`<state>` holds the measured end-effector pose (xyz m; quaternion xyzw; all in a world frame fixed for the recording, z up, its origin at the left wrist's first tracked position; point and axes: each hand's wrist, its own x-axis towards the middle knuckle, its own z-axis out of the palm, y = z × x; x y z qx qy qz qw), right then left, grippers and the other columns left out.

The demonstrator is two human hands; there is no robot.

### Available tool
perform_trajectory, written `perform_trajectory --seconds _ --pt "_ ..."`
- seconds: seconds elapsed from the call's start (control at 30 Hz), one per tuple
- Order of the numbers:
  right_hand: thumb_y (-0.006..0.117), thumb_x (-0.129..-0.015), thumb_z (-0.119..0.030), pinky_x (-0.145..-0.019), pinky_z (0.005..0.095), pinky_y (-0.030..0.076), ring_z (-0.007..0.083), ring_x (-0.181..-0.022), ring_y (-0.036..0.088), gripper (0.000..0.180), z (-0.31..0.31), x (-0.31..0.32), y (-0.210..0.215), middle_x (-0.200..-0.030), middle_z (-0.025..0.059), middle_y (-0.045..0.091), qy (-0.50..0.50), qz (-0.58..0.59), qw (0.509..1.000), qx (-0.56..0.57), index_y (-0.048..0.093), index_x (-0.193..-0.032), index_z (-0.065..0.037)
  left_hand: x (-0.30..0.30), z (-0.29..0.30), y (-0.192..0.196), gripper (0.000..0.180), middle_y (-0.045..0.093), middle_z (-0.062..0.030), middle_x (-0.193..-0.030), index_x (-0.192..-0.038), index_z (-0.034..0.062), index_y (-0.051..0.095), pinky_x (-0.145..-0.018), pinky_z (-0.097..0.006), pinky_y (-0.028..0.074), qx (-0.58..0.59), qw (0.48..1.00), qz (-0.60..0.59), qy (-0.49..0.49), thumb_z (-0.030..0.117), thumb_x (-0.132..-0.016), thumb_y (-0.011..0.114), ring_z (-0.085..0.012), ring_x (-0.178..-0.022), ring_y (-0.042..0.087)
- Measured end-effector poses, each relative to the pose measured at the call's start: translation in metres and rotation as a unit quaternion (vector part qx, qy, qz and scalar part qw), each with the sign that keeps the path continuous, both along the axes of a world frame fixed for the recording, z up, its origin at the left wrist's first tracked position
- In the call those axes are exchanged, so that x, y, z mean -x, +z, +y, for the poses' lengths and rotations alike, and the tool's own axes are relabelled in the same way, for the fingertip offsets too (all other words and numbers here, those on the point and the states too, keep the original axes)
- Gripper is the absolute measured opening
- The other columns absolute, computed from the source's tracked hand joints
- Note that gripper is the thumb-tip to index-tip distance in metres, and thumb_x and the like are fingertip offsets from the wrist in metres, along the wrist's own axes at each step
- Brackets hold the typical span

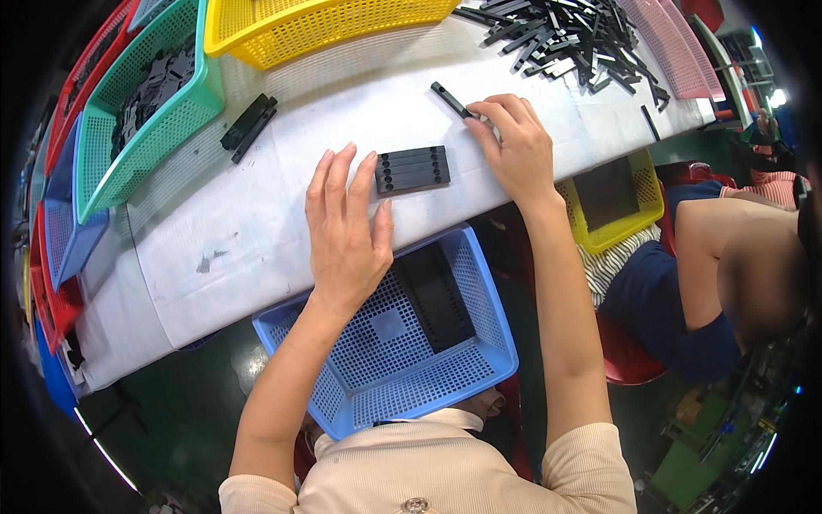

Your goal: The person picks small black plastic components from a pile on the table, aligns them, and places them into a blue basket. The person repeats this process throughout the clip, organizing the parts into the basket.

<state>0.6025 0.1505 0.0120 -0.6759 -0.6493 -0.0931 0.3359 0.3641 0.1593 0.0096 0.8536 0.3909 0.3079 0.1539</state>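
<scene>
Between thumb and fingers, my right hand (515, 146) pinches one end of a small black plastic strip (448, 98) over the table. My left hand (347, 231) is open, fingers spread, beside a row of similar black strips (413, 170) laid side by side into a flat block. Its fingertips are close to the block's left edge; whether they touch it I cannot tell. Round dark ends show along both short sides of the block. Below the table edge, a blue basket (492, 334) rests on my lap with black strips (434, 295) lined up inside.
A loose pile of black strips (569, 43) lies at the far right, near pink baskets (672, 51). A yellow basket (334, 38) and a green basket (90, 176) stand far and left. Black pieces (248, 128) lie nearby. At right sits a co-worker (659, 291) with a yellow-green basket (612, 236).
</scene>
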Motion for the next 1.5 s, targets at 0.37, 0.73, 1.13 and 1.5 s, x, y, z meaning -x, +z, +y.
perform_trajectory --seconds 0.37,0.73,1.13,1.5 --pt "0.065 -0.085 -0.01 -0.081 0.0334 0.049 0.0209 -0.091 0.058 0.013 0.005 0.022 0.006 -0.089 0.0019 0.066 0.135 0.133 0.976 0.103 0.073 -0.095 -0.009 0.002 0.009 0.003 0.068 0.04 -0.0183 -0.143 -0.14 0.0022 0.041 -0.113 -0.047 0.028 0.028 0.999 -0.022 -0.013 0.008 -0.079 0.068 -0.037 -0.135 0.035" --pt "0.06 -0.087 -0.005 -0.085 0.0366 0.049 0.0285 -0.092 0.06 0.028 -0.014 0.023 0.011 -0.102 0.0109 0.066 0.135 0.215 0.965 0.068 0.068 -0.113 -0.011 -0.001 0.039 0.003 0.082 0.043 -0.0169 -0.143 -0.147 0.0095 0.033 -0.114 -0.043 0.029 0.091 0.985 -0.063 -0.131 0.012 -0.076 0.074 -0.0372 -0.136 0.035" --pt "0.065 -0.076 0.001 -0.067 0.038 0.056 0.0299 -0.081 0.068 0.025 -0.204 0.108 0.063 -0.09 0.0133 0.067 -0.053 0.104 0.893 0.434 0.065 -0.101 -0.003 0.074 -0.104 0.002 0.031 0.067 -0.0155 -0.11 -0.119 -0.001 0.062 -0.087 -0.034 0.05 0.524 0.822 0.121 -0.186 0.012 -0.092 0.056 -0.0262 -0.1 0.065" --pt "0.061 -0.089 -0.026 -0.107 0.0471 0.038 0.0418 -0.122 0.053 0.053 -0.254 0.165 0.02 -0.129 0.0299 0.054 0.035 0.101 0.868 0.484 0.052 -0.126 0.011 0.074 -0.145 -0.032 0.037 0.063 -0.019 -0.109 -0.123 -0.0047 0.059 -0.09 -0.038 0.049 0.621 0.767 0.109 -0.118 0.013 -0.091 0.054 -0.0304 -0.095 0.063"
